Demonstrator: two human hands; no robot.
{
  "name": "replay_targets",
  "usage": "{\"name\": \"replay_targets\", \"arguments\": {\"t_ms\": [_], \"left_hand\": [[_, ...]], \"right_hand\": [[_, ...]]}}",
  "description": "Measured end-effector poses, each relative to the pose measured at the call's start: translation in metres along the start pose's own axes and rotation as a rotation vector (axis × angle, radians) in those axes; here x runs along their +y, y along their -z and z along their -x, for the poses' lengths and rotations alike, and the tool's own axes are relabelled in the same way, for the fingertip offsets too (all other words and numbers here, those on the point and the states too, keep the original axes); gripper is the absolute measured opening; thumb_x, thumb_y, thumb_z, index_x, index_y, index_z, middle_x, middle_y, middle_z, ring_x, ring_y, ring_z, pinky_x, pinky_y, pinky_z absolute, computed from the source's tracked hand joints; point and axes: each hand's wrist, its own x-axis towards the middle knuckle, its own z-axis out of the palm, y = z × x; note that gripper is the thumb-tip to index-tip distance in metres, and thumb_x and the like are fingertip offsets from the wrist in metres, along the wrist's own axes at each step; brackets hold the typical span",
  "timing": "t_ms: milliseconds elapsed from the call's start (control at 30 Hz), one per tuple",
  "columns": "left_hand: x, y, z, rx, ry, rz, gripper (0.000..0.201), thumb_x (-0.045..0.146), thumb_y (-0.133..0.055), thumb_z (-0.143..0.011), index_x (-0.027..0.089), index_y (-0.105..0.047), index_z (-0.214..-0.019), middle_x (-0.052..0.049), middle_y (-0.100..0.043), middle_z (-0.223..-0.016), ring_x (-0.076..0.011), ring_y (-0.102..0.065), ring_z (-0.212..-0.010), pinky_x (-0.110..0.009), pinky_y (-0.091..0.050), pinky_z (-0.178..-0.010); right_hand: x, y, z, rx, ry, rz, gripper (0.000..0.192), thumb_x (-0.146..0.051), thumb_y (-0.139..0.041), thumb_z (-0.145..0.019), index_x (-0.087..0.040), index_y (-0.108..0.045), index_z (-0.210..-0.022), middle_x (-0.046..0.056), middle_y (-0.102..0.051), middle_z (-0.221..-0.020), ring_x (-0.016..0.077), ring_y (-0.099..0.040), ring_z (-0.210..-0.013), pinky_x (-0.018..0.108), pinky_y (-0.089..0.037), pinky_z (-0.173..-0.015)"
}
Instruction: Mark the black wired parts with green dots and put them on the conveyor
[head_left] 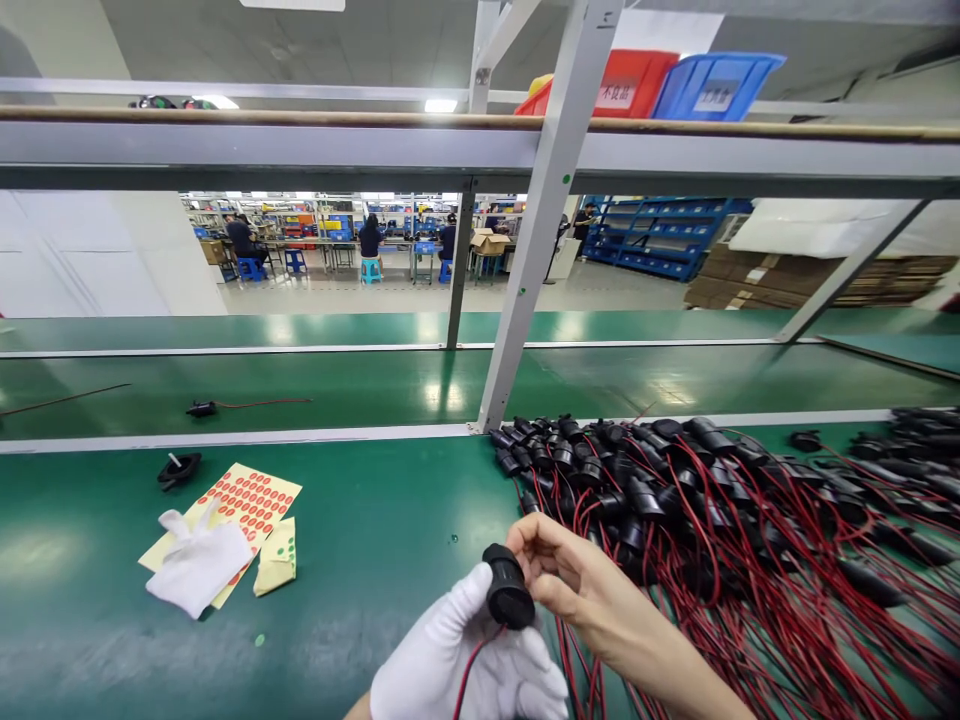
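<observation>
While the white cloth-gloved left hand (pixel 469 665) grips a round black plastic socket (pixel 508 587) with its red wire, the bare right hand (pixel 559 575) pinches its rim above the smooth green worktop (pixel 375 530).

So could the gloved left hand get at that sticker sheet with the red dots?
Probably yes: the green bench between the left hand and the sticker sheet is bare, but its grip holds the black socket, and a white glove overlaps the sheet.

green bench (pixel 375 540), wired sockets (pixel 712 520), sticker sheet (pixel 251 500)
</observation>
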Motion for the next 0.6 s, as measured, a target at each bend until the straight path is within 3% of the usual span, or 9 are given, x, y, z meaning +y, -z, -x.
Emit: {"name": "replay_targets", "arguments": {"t_ms": [133,233,333,400,467,533,600], "left_hand": [[-0.004,-0.001,-0.003,-0.052,-0.009,0.144,0.052,0.059,-0.071,-0.081,0.007,-0.075,-0.089,-0.009,-0.076,-0.082,-0.0203,-0.073,-0.078,-0.03,-0.053,-0.076],[0.0,-0.013,-0.002,0.0,-0.052,0.045,0.053,0.061,-0.073,-0.076,0.009,-0.073,-0.086,-0.007,-0.073,-0.079,-0.0184,-0.069,-0.075,-0.029,-0.051,-0.072],[0.011,-0.026,0.003,0.128,-0.246,-0.457,0.043,0.052,-0.074,-0.076,0.01,-0.069,-0.085,-0.008,-0.068,-0.082,-0.0191,-0.063,-0.077,-0.031,-0.048,-0.076],[0.019,-0.033,0.007,0.28,-0.422,-0.883,0.024,0.032,-0.074,-0.074,0.014,-0.066,-0.087,-0.006,-0.067,-0.085,-0.0202,-0.061,-0.081,-0.031,-0.047,-0.079],[0.024,-0.037,0.01,0.418,-0.561,-1.218,0.02,0.017,-0.07,-0.07,0.016,-0.065,-0.09,-0.006,-0.068,-0.09,-0.0216,-0.062,-0.085,-0.031,-0.047,-0.082],[0.027,-0.038,0.013,0.453,-0.666,-1.434,0.021,0.011,-0.065,-0.071,0.019,-0.066,-0.091,-0.006,-0.07,-0.094,-0.0221,-0.064,-0.088,-0.031,-0.047,-0.084],[0.027,-0.039,0.014,0.403,-0.706,-1.558,0.022,0.011,-0.064,-0.075,0.02,-0.069,-0.095,-0.007,-0.071,-0.098,-0.0223,-0.065,-0.091,-0.03,-0.047,-0.085]], "right_hand": [[-0.001,0.0,0.0,0.035,0.04,0.073,0.056,-0.075,-0.049,-0.089,-0.021,-0.063,-0.092,0.001,-0.06,-0.082,0.0169,-0.055,-0.075,0.026,-0.046,-0.068],[-0.003,0.0,0.005,0.049,0.109,0.14,0.049,-0.069,-0.048,-0.094,-0.023,-0.063,-0.098,0.002,-0.063,-0.088,0.0185,-0.06,-0.082,0.027,-0.049,-0.073],[-0.006,0.002,0.011,0.054,0.292,0.25,0.047,-0.069,-0.052,-0.092,-0.026,-0.065,-0.106,0.005,-0.066,-0.101,0.0218,-0.063,-0.096,0.03,-0.052,-0.085],[-0.007,0.003,0.015,0.106,0.418,0.335,0.041,-0.064,-0.058,-0.091,-0.029,-0.066,-0.11,0.006,-0.066,-0.107,0.0227,-0.064,-0.102,0.03,-0.053,-0.089],[-0.006,0.004,0.017,0.18,0.498,0.403,0.037,-0.055,-0.069,-0.088,-0.03,-0.065,-0.116,0.005,-0.066,-0.106,0.0219,-0.066,-0.098,0.029,-0.055,-0.086],[-0.005,0.003,0.02,0.211,0.534,0.455,0.049,-0.048,-0.08,-0.08,-0.031,-0.062,-0.123,0.005,-0.066,-0.102,0.0207,-0.067,-0.088,0.028,-0.058,-0.08],[-0.005,0.001,0.022,0.185,0.544,0.497,0.063,-0.035,-0.086,-0.074,-0.031,-0.059,-0.13,0.005,-0.067,-0.104,0.0207,-0.068,-0.087,0.027,-0.059,-0.079]]}}
